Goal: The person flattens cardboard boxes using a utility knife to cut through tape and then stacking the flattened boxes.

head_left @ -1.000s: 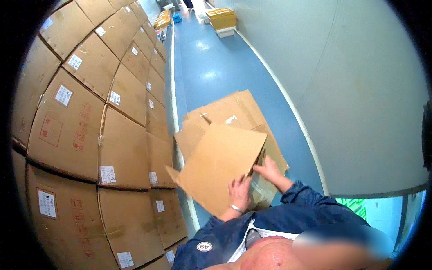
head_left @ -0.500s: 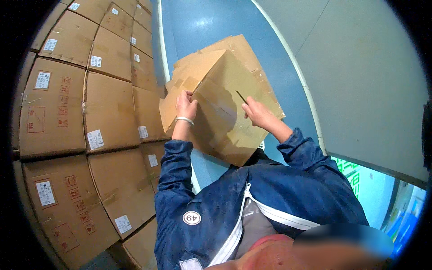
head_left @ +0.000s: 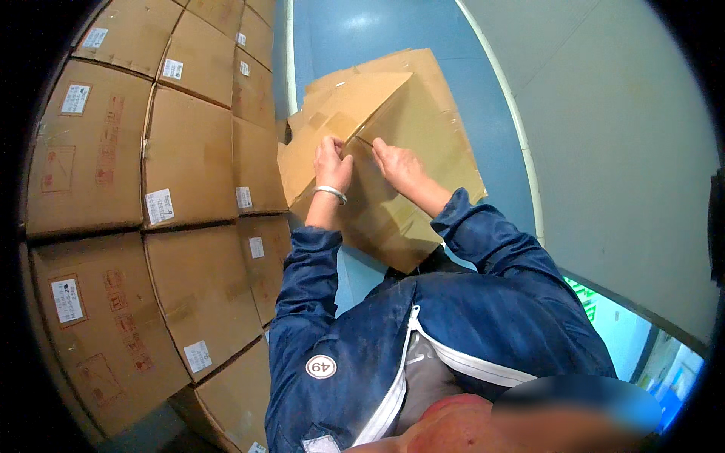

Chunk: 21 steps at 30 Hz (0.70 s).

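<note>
A brown cardboard box (head_left: 434,155), its top panel (head_left: 381,92) slanting up along a ridge, is in front of my body at a tilt. My left hand (head_left: 333,164) is closed on the edge of that panel, thumb and fingers pinching the cardboard. Close to its right, my right hand (head_left: 400,166) is closed round a thin, dark-bladed knife (head_left: 364,141). The blade points left to the panel's edge by my left fingers; whether its tip is in the cardboard I cannot tell. The knife's handle is hidden in my grip.
Stacked brown cartons (head_left: 189,155) with white labels form a wall along the left. Blue floor (head_left: 362,34) lies beyond the box, bordered by pale lines. A large grey panel (head_left: 604,143) takes up the right side, with a bright opening (head_left: 619,332) below it.
My right hand has brought the knife leftward, from over the box's face to the panel's edge beside my left hand. My left hand still grips the cardboard. The view has shifted slightly.
</note>
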{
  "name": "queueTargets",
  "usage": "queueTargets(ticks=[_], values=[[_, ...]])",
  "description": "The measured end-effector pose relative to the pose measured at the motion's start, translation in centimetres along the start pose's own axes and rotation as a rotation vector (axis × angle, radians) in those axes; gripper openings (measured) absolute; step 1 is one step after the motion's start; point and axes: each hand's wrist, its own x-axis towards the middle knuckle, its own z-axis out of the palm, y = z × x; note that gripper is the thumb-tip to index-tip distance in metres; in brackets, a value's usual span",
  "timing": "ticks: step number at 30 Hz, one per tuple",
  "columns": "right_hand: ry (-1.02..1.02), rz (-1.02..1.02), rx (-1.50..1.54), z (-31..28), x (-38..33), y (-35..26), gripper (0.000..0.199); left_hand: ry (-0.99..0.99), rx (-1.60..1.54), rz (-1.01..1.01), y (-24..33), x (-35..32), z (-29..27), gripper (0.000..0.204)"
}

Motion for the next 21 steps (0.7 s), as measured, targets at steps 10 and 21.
queueTargets(ticks=[10, 21], values=[[-0.093, 0.034, -0.078, -0.5, 0.5, -1.1, 0.01, -0.007, -0.004, -0.007, -0.4, 0.8, -0.1, 0.029], [-0.134, 0.043, -0.028, -0.4, 0.7, -1.3, 0.007, 0.004, -0.026, -0.034, -0.6, 1.3, -0.1, 0.031]])
